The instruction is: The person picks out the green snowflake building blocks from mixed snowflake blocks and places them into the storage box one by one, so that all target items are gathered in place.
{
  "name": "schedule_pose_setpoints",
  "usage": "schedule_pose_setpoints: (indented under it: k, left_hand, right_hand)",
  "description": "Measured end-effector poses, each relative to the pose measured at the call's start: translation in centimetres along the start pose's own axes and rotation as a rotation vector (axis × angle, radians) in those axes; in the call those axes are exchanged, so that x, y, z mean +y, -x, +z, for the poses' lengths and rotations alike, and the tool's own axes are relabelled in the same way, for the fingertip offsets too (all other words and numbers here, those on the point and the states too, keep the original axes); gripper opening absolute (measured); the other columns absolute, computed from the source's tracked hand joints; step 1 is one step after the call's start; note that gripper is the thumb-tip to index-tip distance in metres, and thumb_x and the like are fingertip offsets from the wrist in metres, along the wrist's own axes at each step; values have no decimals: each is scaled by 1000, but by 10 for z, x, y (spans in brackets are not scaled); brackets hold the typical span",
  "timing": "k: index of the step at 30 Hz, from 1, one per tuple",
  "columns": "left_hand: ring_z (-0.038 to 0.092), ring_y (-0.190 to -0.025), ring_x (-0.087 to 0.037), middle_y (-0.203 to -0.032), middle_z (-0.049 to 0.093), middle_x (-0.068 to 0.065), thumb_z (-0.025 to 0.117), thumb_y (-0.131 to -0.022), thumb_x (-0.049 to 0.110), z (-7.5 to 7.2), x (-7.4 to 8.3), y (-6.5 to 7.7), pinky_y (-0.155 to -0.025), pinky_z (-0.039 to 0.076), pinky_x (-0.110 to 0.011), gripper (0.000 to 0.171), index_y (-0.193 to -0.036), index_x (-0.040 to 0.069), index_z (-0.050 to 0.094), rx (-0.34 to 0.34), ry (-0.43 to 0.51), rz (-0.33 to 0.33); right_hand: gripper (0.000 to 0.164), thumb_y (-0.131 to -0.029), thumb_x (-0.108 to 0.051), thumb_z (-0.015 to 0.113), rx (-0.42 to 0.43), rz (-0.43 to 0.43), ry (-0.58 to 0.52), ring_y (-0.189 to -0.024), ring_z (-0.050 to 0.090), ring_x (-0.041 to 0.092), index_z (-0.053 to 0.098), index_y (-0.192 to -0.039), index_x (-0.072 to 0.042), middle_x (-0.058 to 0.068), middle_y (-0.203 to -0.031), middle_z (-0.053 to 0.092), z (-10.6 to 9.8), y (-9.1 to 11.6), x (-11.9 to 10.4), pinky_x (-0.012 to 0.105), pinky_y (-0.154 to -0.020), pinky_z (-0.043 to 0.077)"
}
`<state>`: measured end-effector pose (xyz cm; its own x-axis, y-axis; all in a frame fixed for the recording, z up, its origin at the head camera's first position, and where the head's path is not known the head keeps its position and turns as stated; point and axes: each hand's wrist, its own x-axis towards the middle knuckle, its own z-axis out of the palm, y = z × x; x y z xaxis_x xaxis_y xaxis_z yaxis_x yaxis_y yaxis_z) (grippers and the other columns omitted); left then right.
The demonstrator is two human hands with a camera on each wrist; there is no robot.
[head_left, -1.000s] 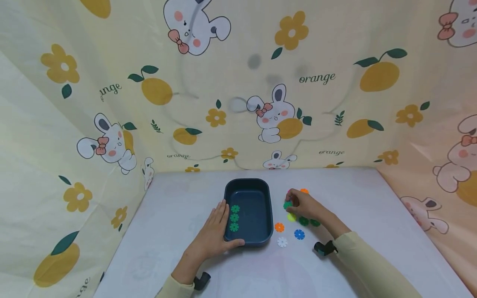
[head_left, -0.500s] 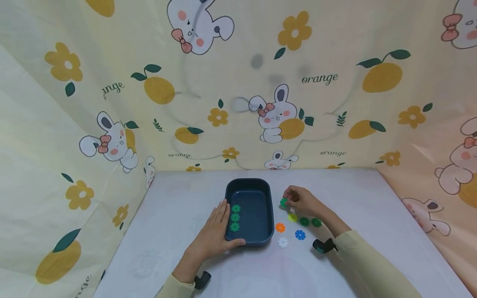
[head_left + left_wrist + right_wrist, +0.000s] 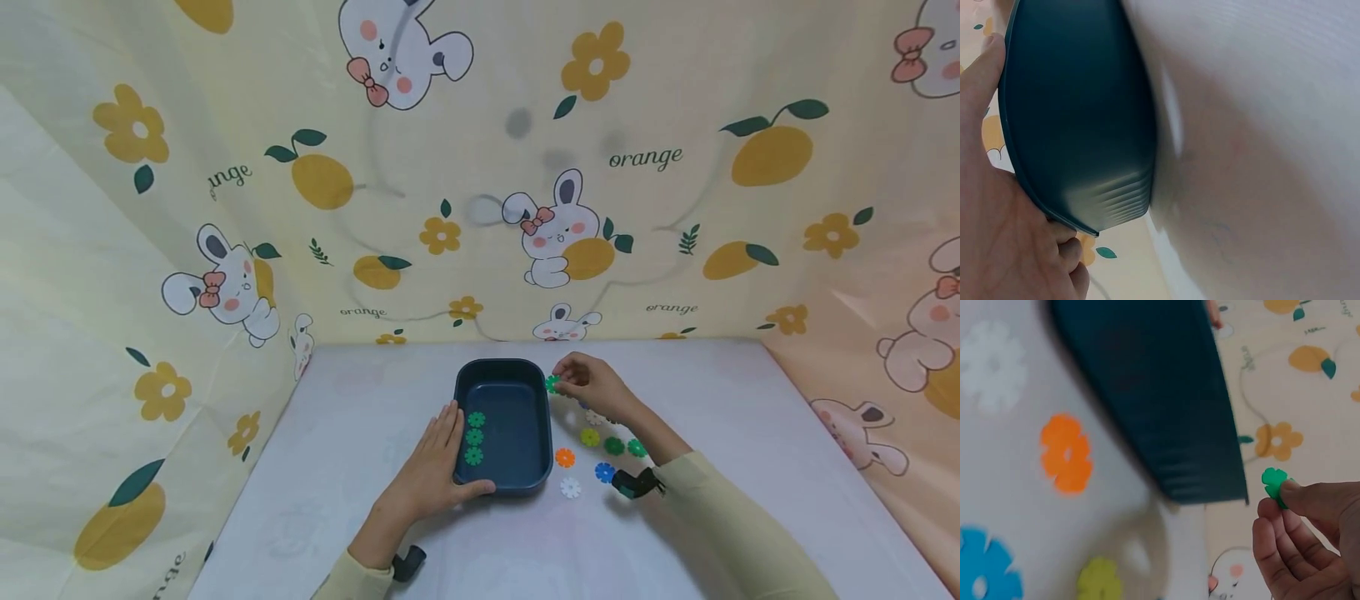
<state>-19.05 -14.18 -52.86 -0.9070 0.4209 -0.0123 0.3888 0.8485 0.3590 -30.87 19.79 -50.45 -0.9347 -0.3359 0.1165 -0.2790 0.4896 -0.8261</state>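
My right hand pinches a green notched flower-shaped plastic disc between thumb and fingertips, by the far right rim of a dark blue tray. In the right wrist view, the held green disc is off the table, close to the tray's corner. My left hand rests against the tray's left side with straight fingers, its thumb along the near rim. Inside the tray, several green discs lie in a column along the left wall. The left wrist view shows the tray's outer wall beside the hand.
Right of the tray lie a yellow disc, an orange disc, a white disc, a blue disc and a dark green disc. More discs are partly hidden under the right hand. A patterned curtain stands behind the table.
My right hand has lifted the green disc from among the loose discs and carried it left and away, to the tray's far right rim. The left hand has stayed on the tray.
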Motion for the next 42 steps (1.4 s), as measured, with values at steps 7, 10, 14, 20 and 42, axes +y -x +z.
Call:
schedule_pose_setpoints:
  k: [7,10,14,20,42]
  left_hand:
    - [-1,-167,-26,-181,0,-13,65,-89,82,0,0,-1,-135,10,-49,128,-172,2,8,4,9,5]
    - [-1,-167,-26,-181,0,-13,64,-90,82,-1,0,-1,-135,11,-50,128,-172,2,9,8,9,10]
    - [-2,-167,-25,-181,-2,-12,60,-89,86,-1,-1,-1,-135,11,-49,129,-172,2,8,1,2,12]
    - [-3,-167,-25,-181,-3,-12,61,-90,85,-2,-1,-2,-135,10,-50,128,-172,2,7,-18,6,10]
    - [-3,-167,-27,-181,-2,-16,62,-92,81,-3,-1,-1,-135,11,-51,126,-172,3,3,-26,15,25]
  right_hand:
    - [20,-99,-6,78,-17,-62,-74,-88,71,22,71,-118,-4,10,-102,72,11,-13,-15,33,-80,66]
    - [20,-99,-7,78,-42,-62,-81,-88,71,22,73,-118,-5,9,-103,73,18,-19,-21,33,-82,66]
    - [20,-100,-7,77,-79,-71,-71,-92,70,22,74,-120,-6,8,-105,73,28,-27,-25,27,-83,64]
    - [19,-100,-3,75,-129,-107,-41,-92,68,21,76,-119,-5,7,-104,73,42,-37,-27,23,-83,61]
    - [18,-98,2,74,-232,-188,135,-89,68,15,76,-116,-1,6,-99,74,81,-70,-25,32,-85,62]
